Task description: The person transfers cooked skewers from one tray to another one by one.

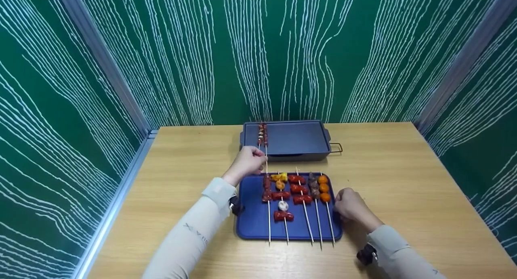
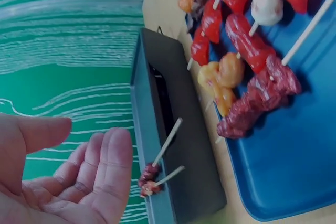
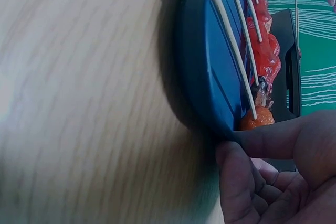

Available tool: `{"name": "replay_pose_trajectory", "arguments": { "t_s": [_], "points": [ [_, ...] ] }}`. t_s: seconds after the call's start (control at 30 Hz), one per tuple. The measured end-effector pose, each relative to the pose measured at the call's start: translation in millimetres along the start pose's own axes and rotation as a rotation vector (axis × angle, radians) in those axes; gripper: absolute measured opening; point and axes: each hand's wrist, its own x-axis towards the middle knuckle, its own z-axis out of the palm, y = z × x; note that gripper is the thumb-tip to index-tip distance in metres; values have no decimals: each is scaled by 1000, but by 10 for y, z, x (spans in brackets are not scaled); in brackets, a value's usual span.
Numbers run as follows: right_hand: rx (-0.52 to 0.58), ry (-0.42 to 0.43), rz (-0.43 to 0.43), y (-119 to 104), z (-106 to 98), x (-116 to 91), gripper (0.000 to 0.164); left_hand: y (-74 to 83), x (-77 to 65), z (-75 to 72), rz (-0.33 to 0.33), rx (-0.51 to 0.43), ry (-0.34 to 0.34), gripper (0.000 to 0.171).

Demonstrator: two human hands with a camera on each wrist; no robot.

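Observation:
My left hand (image 1: 249, 161) hovers between the grill and the tray; in the left wrist view its thumb and fingers stand apart with nothing between them. Two skewers (image 1: 263, 134) lie on the left side of the dark grill pan (image 1: 299, 135), sticks jutting over its front edge. My right hand (image 1: 350, 203) pinches the right rim of the blue tray (image 1: 251, 226) between thumb and index finger, plain in the right wrist view. Nearest the left hand on the tray is a dark red meat skewer (image 2: 262, 98). At the tray's right lies a skewer of orange balls (image 1: 324, 188).
Between these on the tray lie a mixed skewer (image 1: 283, 206), a red sausage skewer (image 1: 299, 189) and a brown meat skewer (image 1: 314, 186). A wire handle (image 1: 336, 147) sticks out at the grill's right. Green, white-streaked walls (image 1: 299, 61) border the wooden table (image 1: 404, 170).

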Motion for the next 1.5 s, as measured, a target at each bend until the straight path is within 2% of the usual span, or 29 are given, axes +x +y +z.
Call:
{"name": "replay_pose_trajectory", "arguments": {
  "t_s": [0.23,0.57,0.7,0.83,0.93,1.0,1.1,1.13,1.2,1.27,1.4,1.5],
  "points": [
    [-11,2,-14,-15,5,6,13,-68,110,-10,44,81,62,16],
    [10,4,-21,-23,-8,-7,16,-117,281,-10,32,64,127,16],
    [24,9,-27,-25,-21,-18,16,-150,340,-3,17,115,182,8],
    [18,6,-29,-22,-36,-23,16,-212,407,-3,-48,161,191,36],
    [11,-4,-15,-16,-35,-19,17,-255,448,11,-101,120,161,46],
    [15,-8,-9,-8,-32,-17,16,-275,469,31,-140,94,150,37],
    [17,-9,-4,-2,-28,-15,16,-289,491,61,-197,83,151,13],
    [17,-7,-4,-1,-29,-14,15,-292,496,66,-217,82,147,11],
    [18,-6,2,-1,-25,-9,15,-291,492,73,-239,76,141,29],
    [23,-12,5,-5,-23,-9,14,-287,477,78,-259,15,120,39],
    [25,-9,8,4,-11,-6,14,-285,456,90,-305,-152,77,48],
    [22,2,-7,9,-4,-7,16,-300,477,99,-333,-236,59,52]
  ]
}}
